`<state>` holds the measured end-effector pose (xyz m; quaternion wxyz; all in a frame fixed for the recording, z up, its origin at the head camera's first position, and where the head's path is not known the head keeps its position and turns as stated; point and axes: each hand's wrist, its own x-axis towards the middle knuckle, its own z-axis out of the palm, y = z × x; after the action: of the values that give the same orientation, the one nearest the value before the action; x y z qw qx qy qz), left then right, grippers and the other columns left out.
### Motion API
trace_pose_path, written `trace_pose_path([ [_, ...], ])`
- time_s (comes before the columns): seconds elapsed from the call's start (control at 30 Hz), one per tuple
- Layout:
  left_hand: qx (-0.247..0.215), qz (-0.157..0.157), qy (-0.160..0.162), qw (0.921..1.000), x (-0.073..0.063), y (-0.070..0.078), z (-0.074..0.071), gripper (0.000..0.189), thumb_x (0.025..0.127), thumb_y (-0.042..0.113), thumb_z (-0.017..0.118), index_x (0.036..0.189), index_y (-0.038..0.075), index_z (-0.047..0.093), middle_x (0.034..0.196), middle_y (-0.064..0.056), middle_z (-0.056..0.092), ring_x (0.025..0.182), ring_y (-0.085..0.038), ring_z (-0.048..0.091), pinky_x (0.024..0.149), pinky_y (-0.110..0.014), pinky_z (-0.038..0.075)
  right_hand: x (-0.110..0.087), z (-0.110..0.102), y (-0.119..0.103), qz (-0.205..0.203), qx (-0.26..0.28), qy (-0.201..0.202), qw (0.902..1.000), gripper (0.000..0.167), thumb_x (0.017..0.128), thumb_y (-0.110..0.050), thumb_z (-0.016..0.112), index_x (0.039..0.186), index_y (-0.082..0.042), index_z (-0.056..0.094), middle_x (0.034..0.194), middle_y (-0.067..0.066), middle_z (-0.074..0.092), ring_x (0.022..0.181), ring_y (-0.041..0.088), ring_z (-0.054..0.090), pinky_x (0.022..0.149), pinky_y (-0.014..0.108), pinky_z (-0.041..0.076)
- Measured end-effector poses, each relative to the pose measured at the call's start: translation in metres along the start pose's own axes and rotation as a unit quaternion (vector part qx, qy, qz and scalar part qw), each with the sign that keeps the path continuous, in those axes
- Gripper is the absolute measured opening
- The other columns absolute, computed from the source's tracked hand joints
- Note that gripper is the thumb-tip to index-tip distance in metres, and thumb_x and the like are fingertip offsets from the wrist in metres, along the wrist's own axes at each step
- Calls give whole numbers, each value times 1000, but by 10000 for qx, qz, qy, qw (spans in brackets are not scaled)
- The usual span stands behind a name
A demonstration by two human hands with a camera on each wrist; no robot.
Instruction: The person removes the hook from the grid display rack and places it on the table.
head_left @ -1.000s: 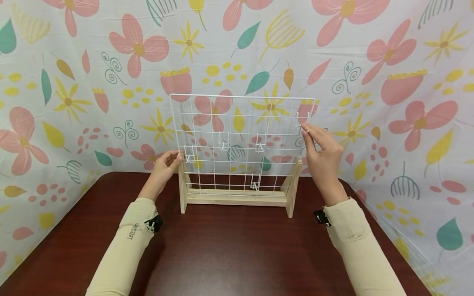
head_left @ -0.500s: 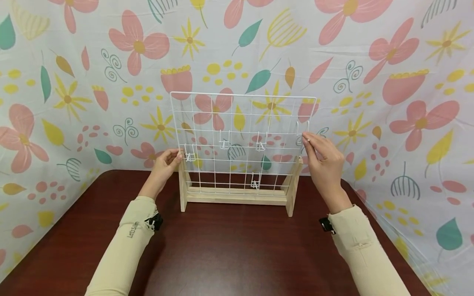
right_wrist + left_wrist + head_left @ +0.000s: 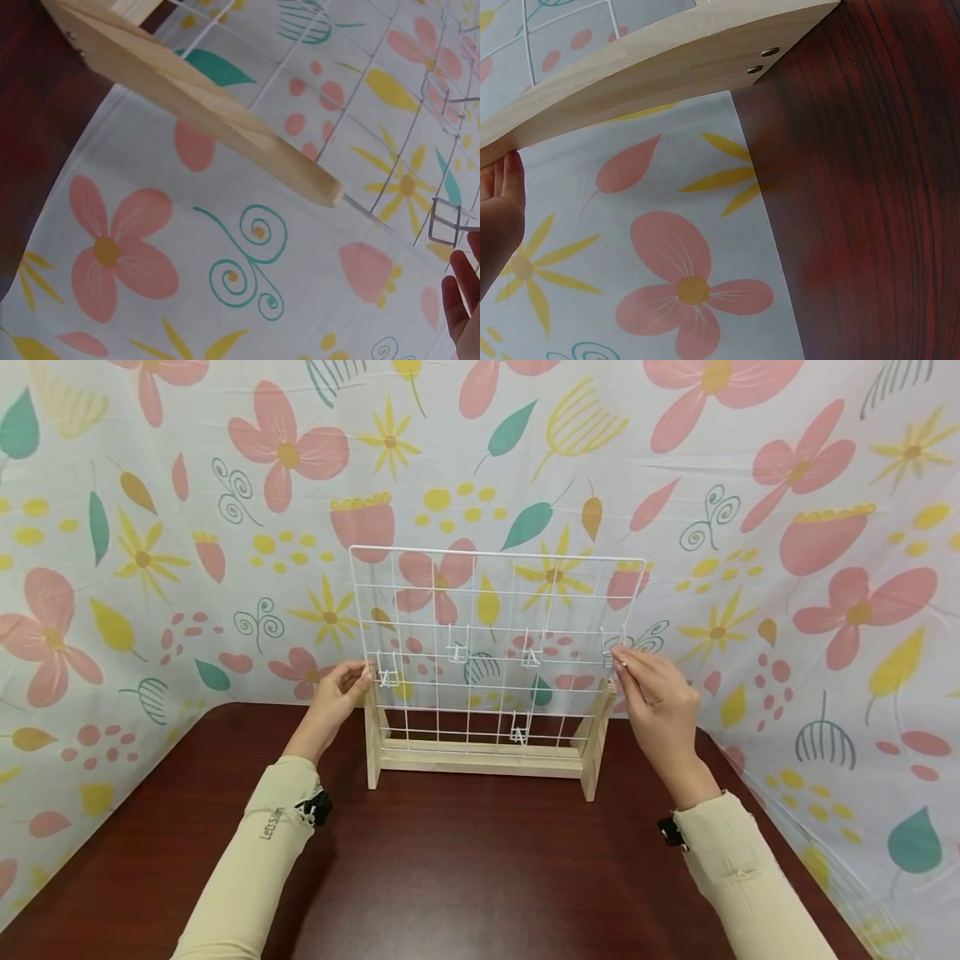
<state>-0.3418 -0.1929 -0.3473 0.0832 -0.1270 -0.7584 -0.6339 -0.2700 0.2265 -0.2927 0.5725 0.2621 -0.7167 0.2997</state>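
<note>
A white wire grid panel [image 3: 497,554] stands upright in a pale wooden stand [image 3: 480,765]. My left hand [image 3: 333,702] grips the top of the stand's left upright at the panel's edge; the left wrist view shows fingertips against the wood [image 3: 592,90]. Near the panel's right edge my right hand [image 3: 663,706] pinches a small white wire hook [image 3: 444,222], its prongs at the grid wires. Whether it is seated on a wire I cannot tell. Other white hooks hang on the grid: one at left [image 3: 387,677], two near the middle [image 3: 457,652] and one low down [image 3: 519,734].
The stand rests on a dark red-brown wooden table [image 3: 465,868]. A flower-patterned cloth [image 3: 847,677] hangs behind the table and along both sides. The right upright [image 3: 247,135] of the stand is just below my right hand.
My right hand has moved down along the panel's right edge with the hook, from the upper rows to about mid-height. My left hand stays in place; the view shifts slightly.
</note>
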Motion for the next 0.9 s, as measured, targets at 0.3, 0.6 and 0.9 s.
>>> trace_pose_path([
  [0.3,-68,-74,-11,9999,-1,0,-1,44,101,18,50,137,-6,41,142,-19,43,128,-25,41,108,-33,34,-8,-2,1,-242,79,-275,9993,25,78,11,72,102,3,74,103,14,71,94,34,66,91,28,46],
  [0.6,-72,-48,5,10000,-1,2,0,45,101,18,51,137,-7,41,139,-22,44,127,-27,42,109,-35,33,-18,-4,2,-488,-32,-528,9974,28,77,12,73,103,2,74,102,15,71,93,35,65,81,41,47],
  [0.9,11,43,39,10000,-2,2,2,45,101,19,51,136,-7,42,137,-24,46,126,-28,43,107,-35,35,-28,-5,2,-687,-157,-749,9947,33,75,13,74,105,0,74,104,14,71,91,36,65,74,45,46],
])
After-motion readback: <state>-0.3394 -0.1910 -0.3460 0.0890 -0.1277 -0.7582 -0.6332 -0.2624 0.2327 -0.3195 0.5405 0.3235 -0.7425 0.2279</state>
